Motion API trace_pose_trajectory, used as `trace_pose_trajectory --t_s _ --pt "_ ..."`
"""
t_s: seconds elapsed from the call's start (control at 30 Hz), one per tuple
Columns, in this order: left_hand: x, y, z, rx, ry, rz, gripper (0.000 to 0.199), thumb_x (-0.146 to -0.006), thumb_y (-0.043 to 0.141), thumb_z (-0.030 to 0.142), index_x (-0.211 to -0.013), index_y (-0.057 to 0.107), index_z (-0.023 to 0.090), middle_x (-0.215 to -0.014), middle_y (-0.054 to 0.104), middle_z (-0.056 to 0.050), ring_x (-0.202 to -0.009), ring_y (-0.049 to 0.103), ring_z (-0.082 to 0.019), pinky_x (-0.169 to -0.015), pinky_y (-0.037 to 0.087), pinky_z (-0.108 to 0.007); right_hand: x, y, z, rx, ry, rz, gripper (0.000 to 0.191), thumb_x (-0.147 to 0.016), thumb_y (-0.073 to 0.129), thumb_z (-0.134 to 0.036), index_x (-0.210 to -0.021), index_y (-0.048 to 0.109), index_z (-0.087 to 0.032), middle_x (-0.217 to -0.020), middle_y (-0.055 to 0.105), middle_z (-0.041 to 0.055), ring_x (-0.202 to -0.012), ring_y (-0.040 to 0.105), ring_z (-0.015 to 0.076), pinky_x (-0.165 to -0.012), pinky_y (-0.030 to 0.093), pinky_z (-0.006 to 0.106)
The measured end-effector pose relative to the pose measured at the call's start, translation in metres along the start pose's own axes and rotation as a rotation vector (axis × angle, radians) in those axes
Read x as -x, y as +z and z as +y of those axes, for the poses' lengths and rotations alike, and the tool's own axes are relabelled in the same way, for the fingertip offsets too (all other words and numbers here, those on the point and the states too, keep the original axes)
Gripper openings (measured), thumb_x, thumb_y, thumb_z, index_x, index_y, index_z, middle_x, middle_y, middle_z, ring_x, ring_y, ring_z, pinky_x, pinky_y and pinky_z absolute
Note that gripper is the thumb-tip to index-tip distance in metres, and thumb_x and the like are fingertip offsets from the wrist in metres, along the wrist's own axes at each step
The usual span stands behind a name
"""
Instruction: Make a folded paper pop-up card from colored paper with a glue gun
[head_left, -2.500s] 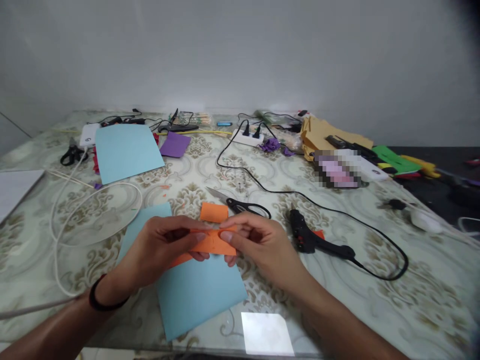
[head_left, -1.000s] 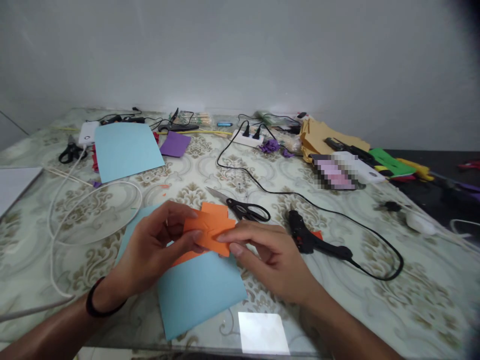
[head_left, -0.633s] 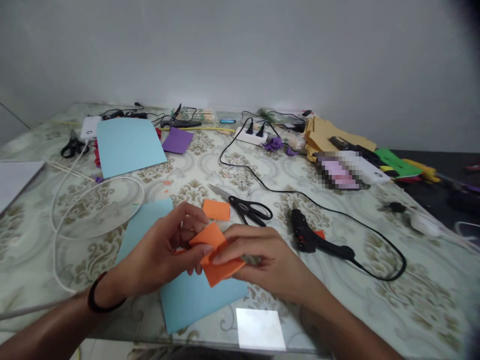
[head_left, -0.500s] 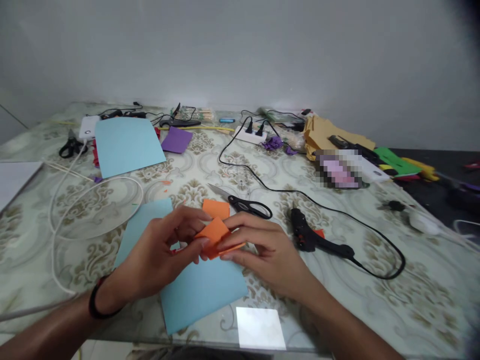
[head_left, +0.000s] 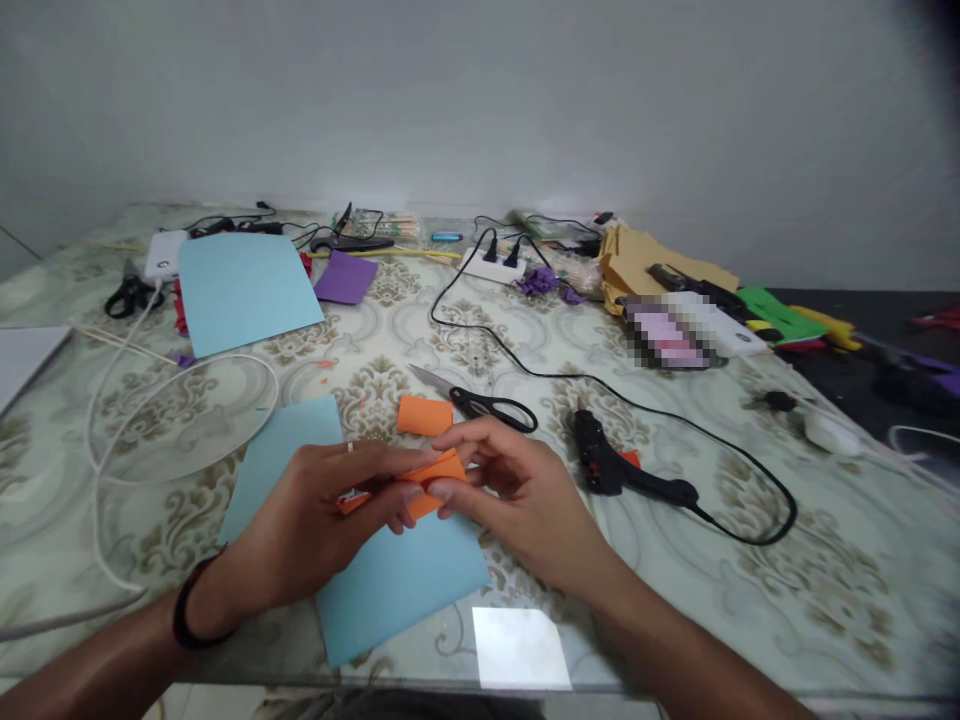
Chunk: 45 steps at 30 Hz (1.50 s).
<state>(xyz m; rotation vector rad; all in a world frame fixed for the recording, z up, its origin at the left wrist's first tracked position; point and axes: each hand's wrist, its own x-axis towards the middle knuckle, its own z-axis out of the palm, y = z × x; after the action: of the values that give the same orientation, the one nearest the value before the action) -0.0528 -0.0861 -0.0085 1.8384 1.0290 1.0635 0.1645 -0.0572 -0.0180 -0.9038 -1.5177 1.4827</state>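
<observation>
Between both hands is a folded piece of orange paper (head_left: 439, 470). My left hand (head_left: 319, 510) pinches its left side between thumb and fingers. The thumb and fingers of my right hand (head_left: 517, 490) are closed on its right side. Another orange paper piece (head_left: 424, 415) lies on the table just beyond the hands. Black-handled scissors (head_left: 487, 405) rest to its right. Light blue paper (head_left: 405, 580) lies under the hands. A black glue gun (head_left: 622, 465) is to the right of my right hand.
A light blue sheet (head_left: 247, 290) and a purple square (head_left: 346, 278) lie farther back on the patterned table (head_left: 720, 400). A white power strip (head_left: 493, 266) sits at the back, its black cable crossing to the glue gun. Yellow envelopes (head_left: 660, 255) are at the back right.
The orange paper in my hands has been turned and now looks folded narrower. My right fingers have lifted from its front face. The view has shifted slightly.
</observation>
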Motion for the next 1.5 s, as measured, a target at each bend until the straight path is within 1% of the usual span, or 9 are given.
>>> trace_pose_trajectory --t_s 0.4,0.5,0.63,0.8,0.93,1.13,1.23,1.33,1.5 --pt "-0.004 0.000 0.001 0.180 -0.342 -0.018 0.025 -0.096 0.072 0.031 -0.119 0.082 0.028 -0.080 0.081 0.001 -0.065 0.074 -0.013 -0.064 0.061 -0.023 -0.004 -0.002 0.004 -0.037 0.162 -0.022 0.035 -0.084 0.087 -0.051 -0.086 0.072 -0.019 -0.066 0.073 -0.0002 -0.057 0.069 0.0140 -0.057 0.054 0.025" --pt "-0.004 0.001 0.006 0.121 -0.407 -0.111 0.015 -0.095 0.073 0.034 -0.100 0.083 0.024 -0.082 0.081 0.000 -0.070 0.074 -0.014 -0.066 0.059 -0.023 -0.002 -0.002 0.000 -0.050 0.110 -0.049 0.033 -0.086 0.086 -0.049 -0.086 0.070 -0.020 -0.073 0.075 0.0008 -0.064 0.072 0.0156 -0.063 0.056 0.026" --pt "-0.003 -0.012 0.011 -0.035 -0.295 -0.161 0.027 -0.098 0.069 0.039 -0.079 0.080 0.022 -0.070 0.078 0.001 -0.064 0.071 -0.014 -0.060 0.052 -0.022 -0.002 -0.014 -0.008 0.172 -0.038 -0.127 0.020 -0.095 0.076 -0.041 -0.090 0.074 -0.021 -0.077 0.077 0.0020 -0.071 0.072 0.0170 -0.063 0.054 0.026" --pt "-0.020 -0.052 -0.022 -0.391 -0.189 0.277 0.026 -0.098 0.069 0.045 -0.102 0.080 0.023 -0.078 0.078 -0.002 -0.072 0.072 -0.019 -0.066 0.055 -0.028 -0.019 -0.036 0.009 0.656 -0.213 0.082 0.020 -0.103 0.065 -0.029 -0.117 0.077 -0.023 -0.111 0.080 0.0079 -0.095 0.076 0.0226 -0.089 0.059 0.037" --pt "-0.033 -0.066 -0.060 -0.648 -0.121 0.237 0.051 -0.092 0.073 0.049 -0.132 0.071 0.018 -0.123 0.075 -0.013 -0.108 0.072 -0.030 -0.095 0.059 -0.042 -0.036 -0.033 0.037 0.960 -0.169 -0.094 0.048 -0.096 0.076 -0.019 -0.143 0.067 -0.017 -0.146 0.068 0.0182 -0.128 0.068 0.0323 -0.108 0.055 0.046" --pt "-0.030 -0.050 -0.061 -0.664 0.003 0.189 0.036 -0.100 0.064 0.040 -0.128 0.070 0.020 -0.138 0.067 -0.015 -0.136 0.061 -0.031 -0.119 0.047 -0.049 -0.045 -0.020 0.044 1.219 -0.156 -0.160 0.022 -0.105 0.060 -0.019 -0.116 0.078 -0.016 -0.110 0.081 0.0165 -0.107 0.072 0.0298 -0.093 0.056 0.040" --pt "-0.027 -0.043 -0.049 -0.577 0.017 0.193 0.035 -0.099 0.067 0.040 -0.128 0.070 0.021 -0.140 0.068 -0.014 -0.138 0.060 -0.030 -0.122 0.045 -0.052 -0.045 -0.023 0.039 1.014 -0.152 -0.013 0.019 -0.101 0.062 -0.016 -0.103 0.081 -0.017 -0.099 0.082 0.0134 -0.095 0.075 0.0269 -0.088 0.056 0.037" --pt "-0.024 -0.035 -0.039 -0.340 -0.067 0.191 0.051 -0.097 0.073 0.043 -0.142 0.062 0.022 -0.148 0.066 -0.014 -0.140 0.061 -0.030 -0.122 0.047 -0.052 -0.042 -0.027 0.028 0.489 -0.073 0.126 0.020 -0.100 0.063 -0.029 -0.102 0.080 -0.019 -0.089 0.083 0.0063 -0.080 0.077 0.0221 -0.080 0.058 0.033" --pt "-0.017 -0.019 -0.019 0.141 -0.302 0.112 0.053 -0.097 0.072 0.049 -0.143 0.063 0.023 -0.135 0.076 -0.012 -0.123 0.073 -0.028 -0.099 0.063 -0.041 -0.028 -0.017 0.006 -0.034 0.097 0.027 0.033 -0.095 0.073 -0.052 -0.103 0.077 -0.020 -0.083 0.081 0.0038 -0.073 0.078 0.0209 -0.079 0.062 0.035"
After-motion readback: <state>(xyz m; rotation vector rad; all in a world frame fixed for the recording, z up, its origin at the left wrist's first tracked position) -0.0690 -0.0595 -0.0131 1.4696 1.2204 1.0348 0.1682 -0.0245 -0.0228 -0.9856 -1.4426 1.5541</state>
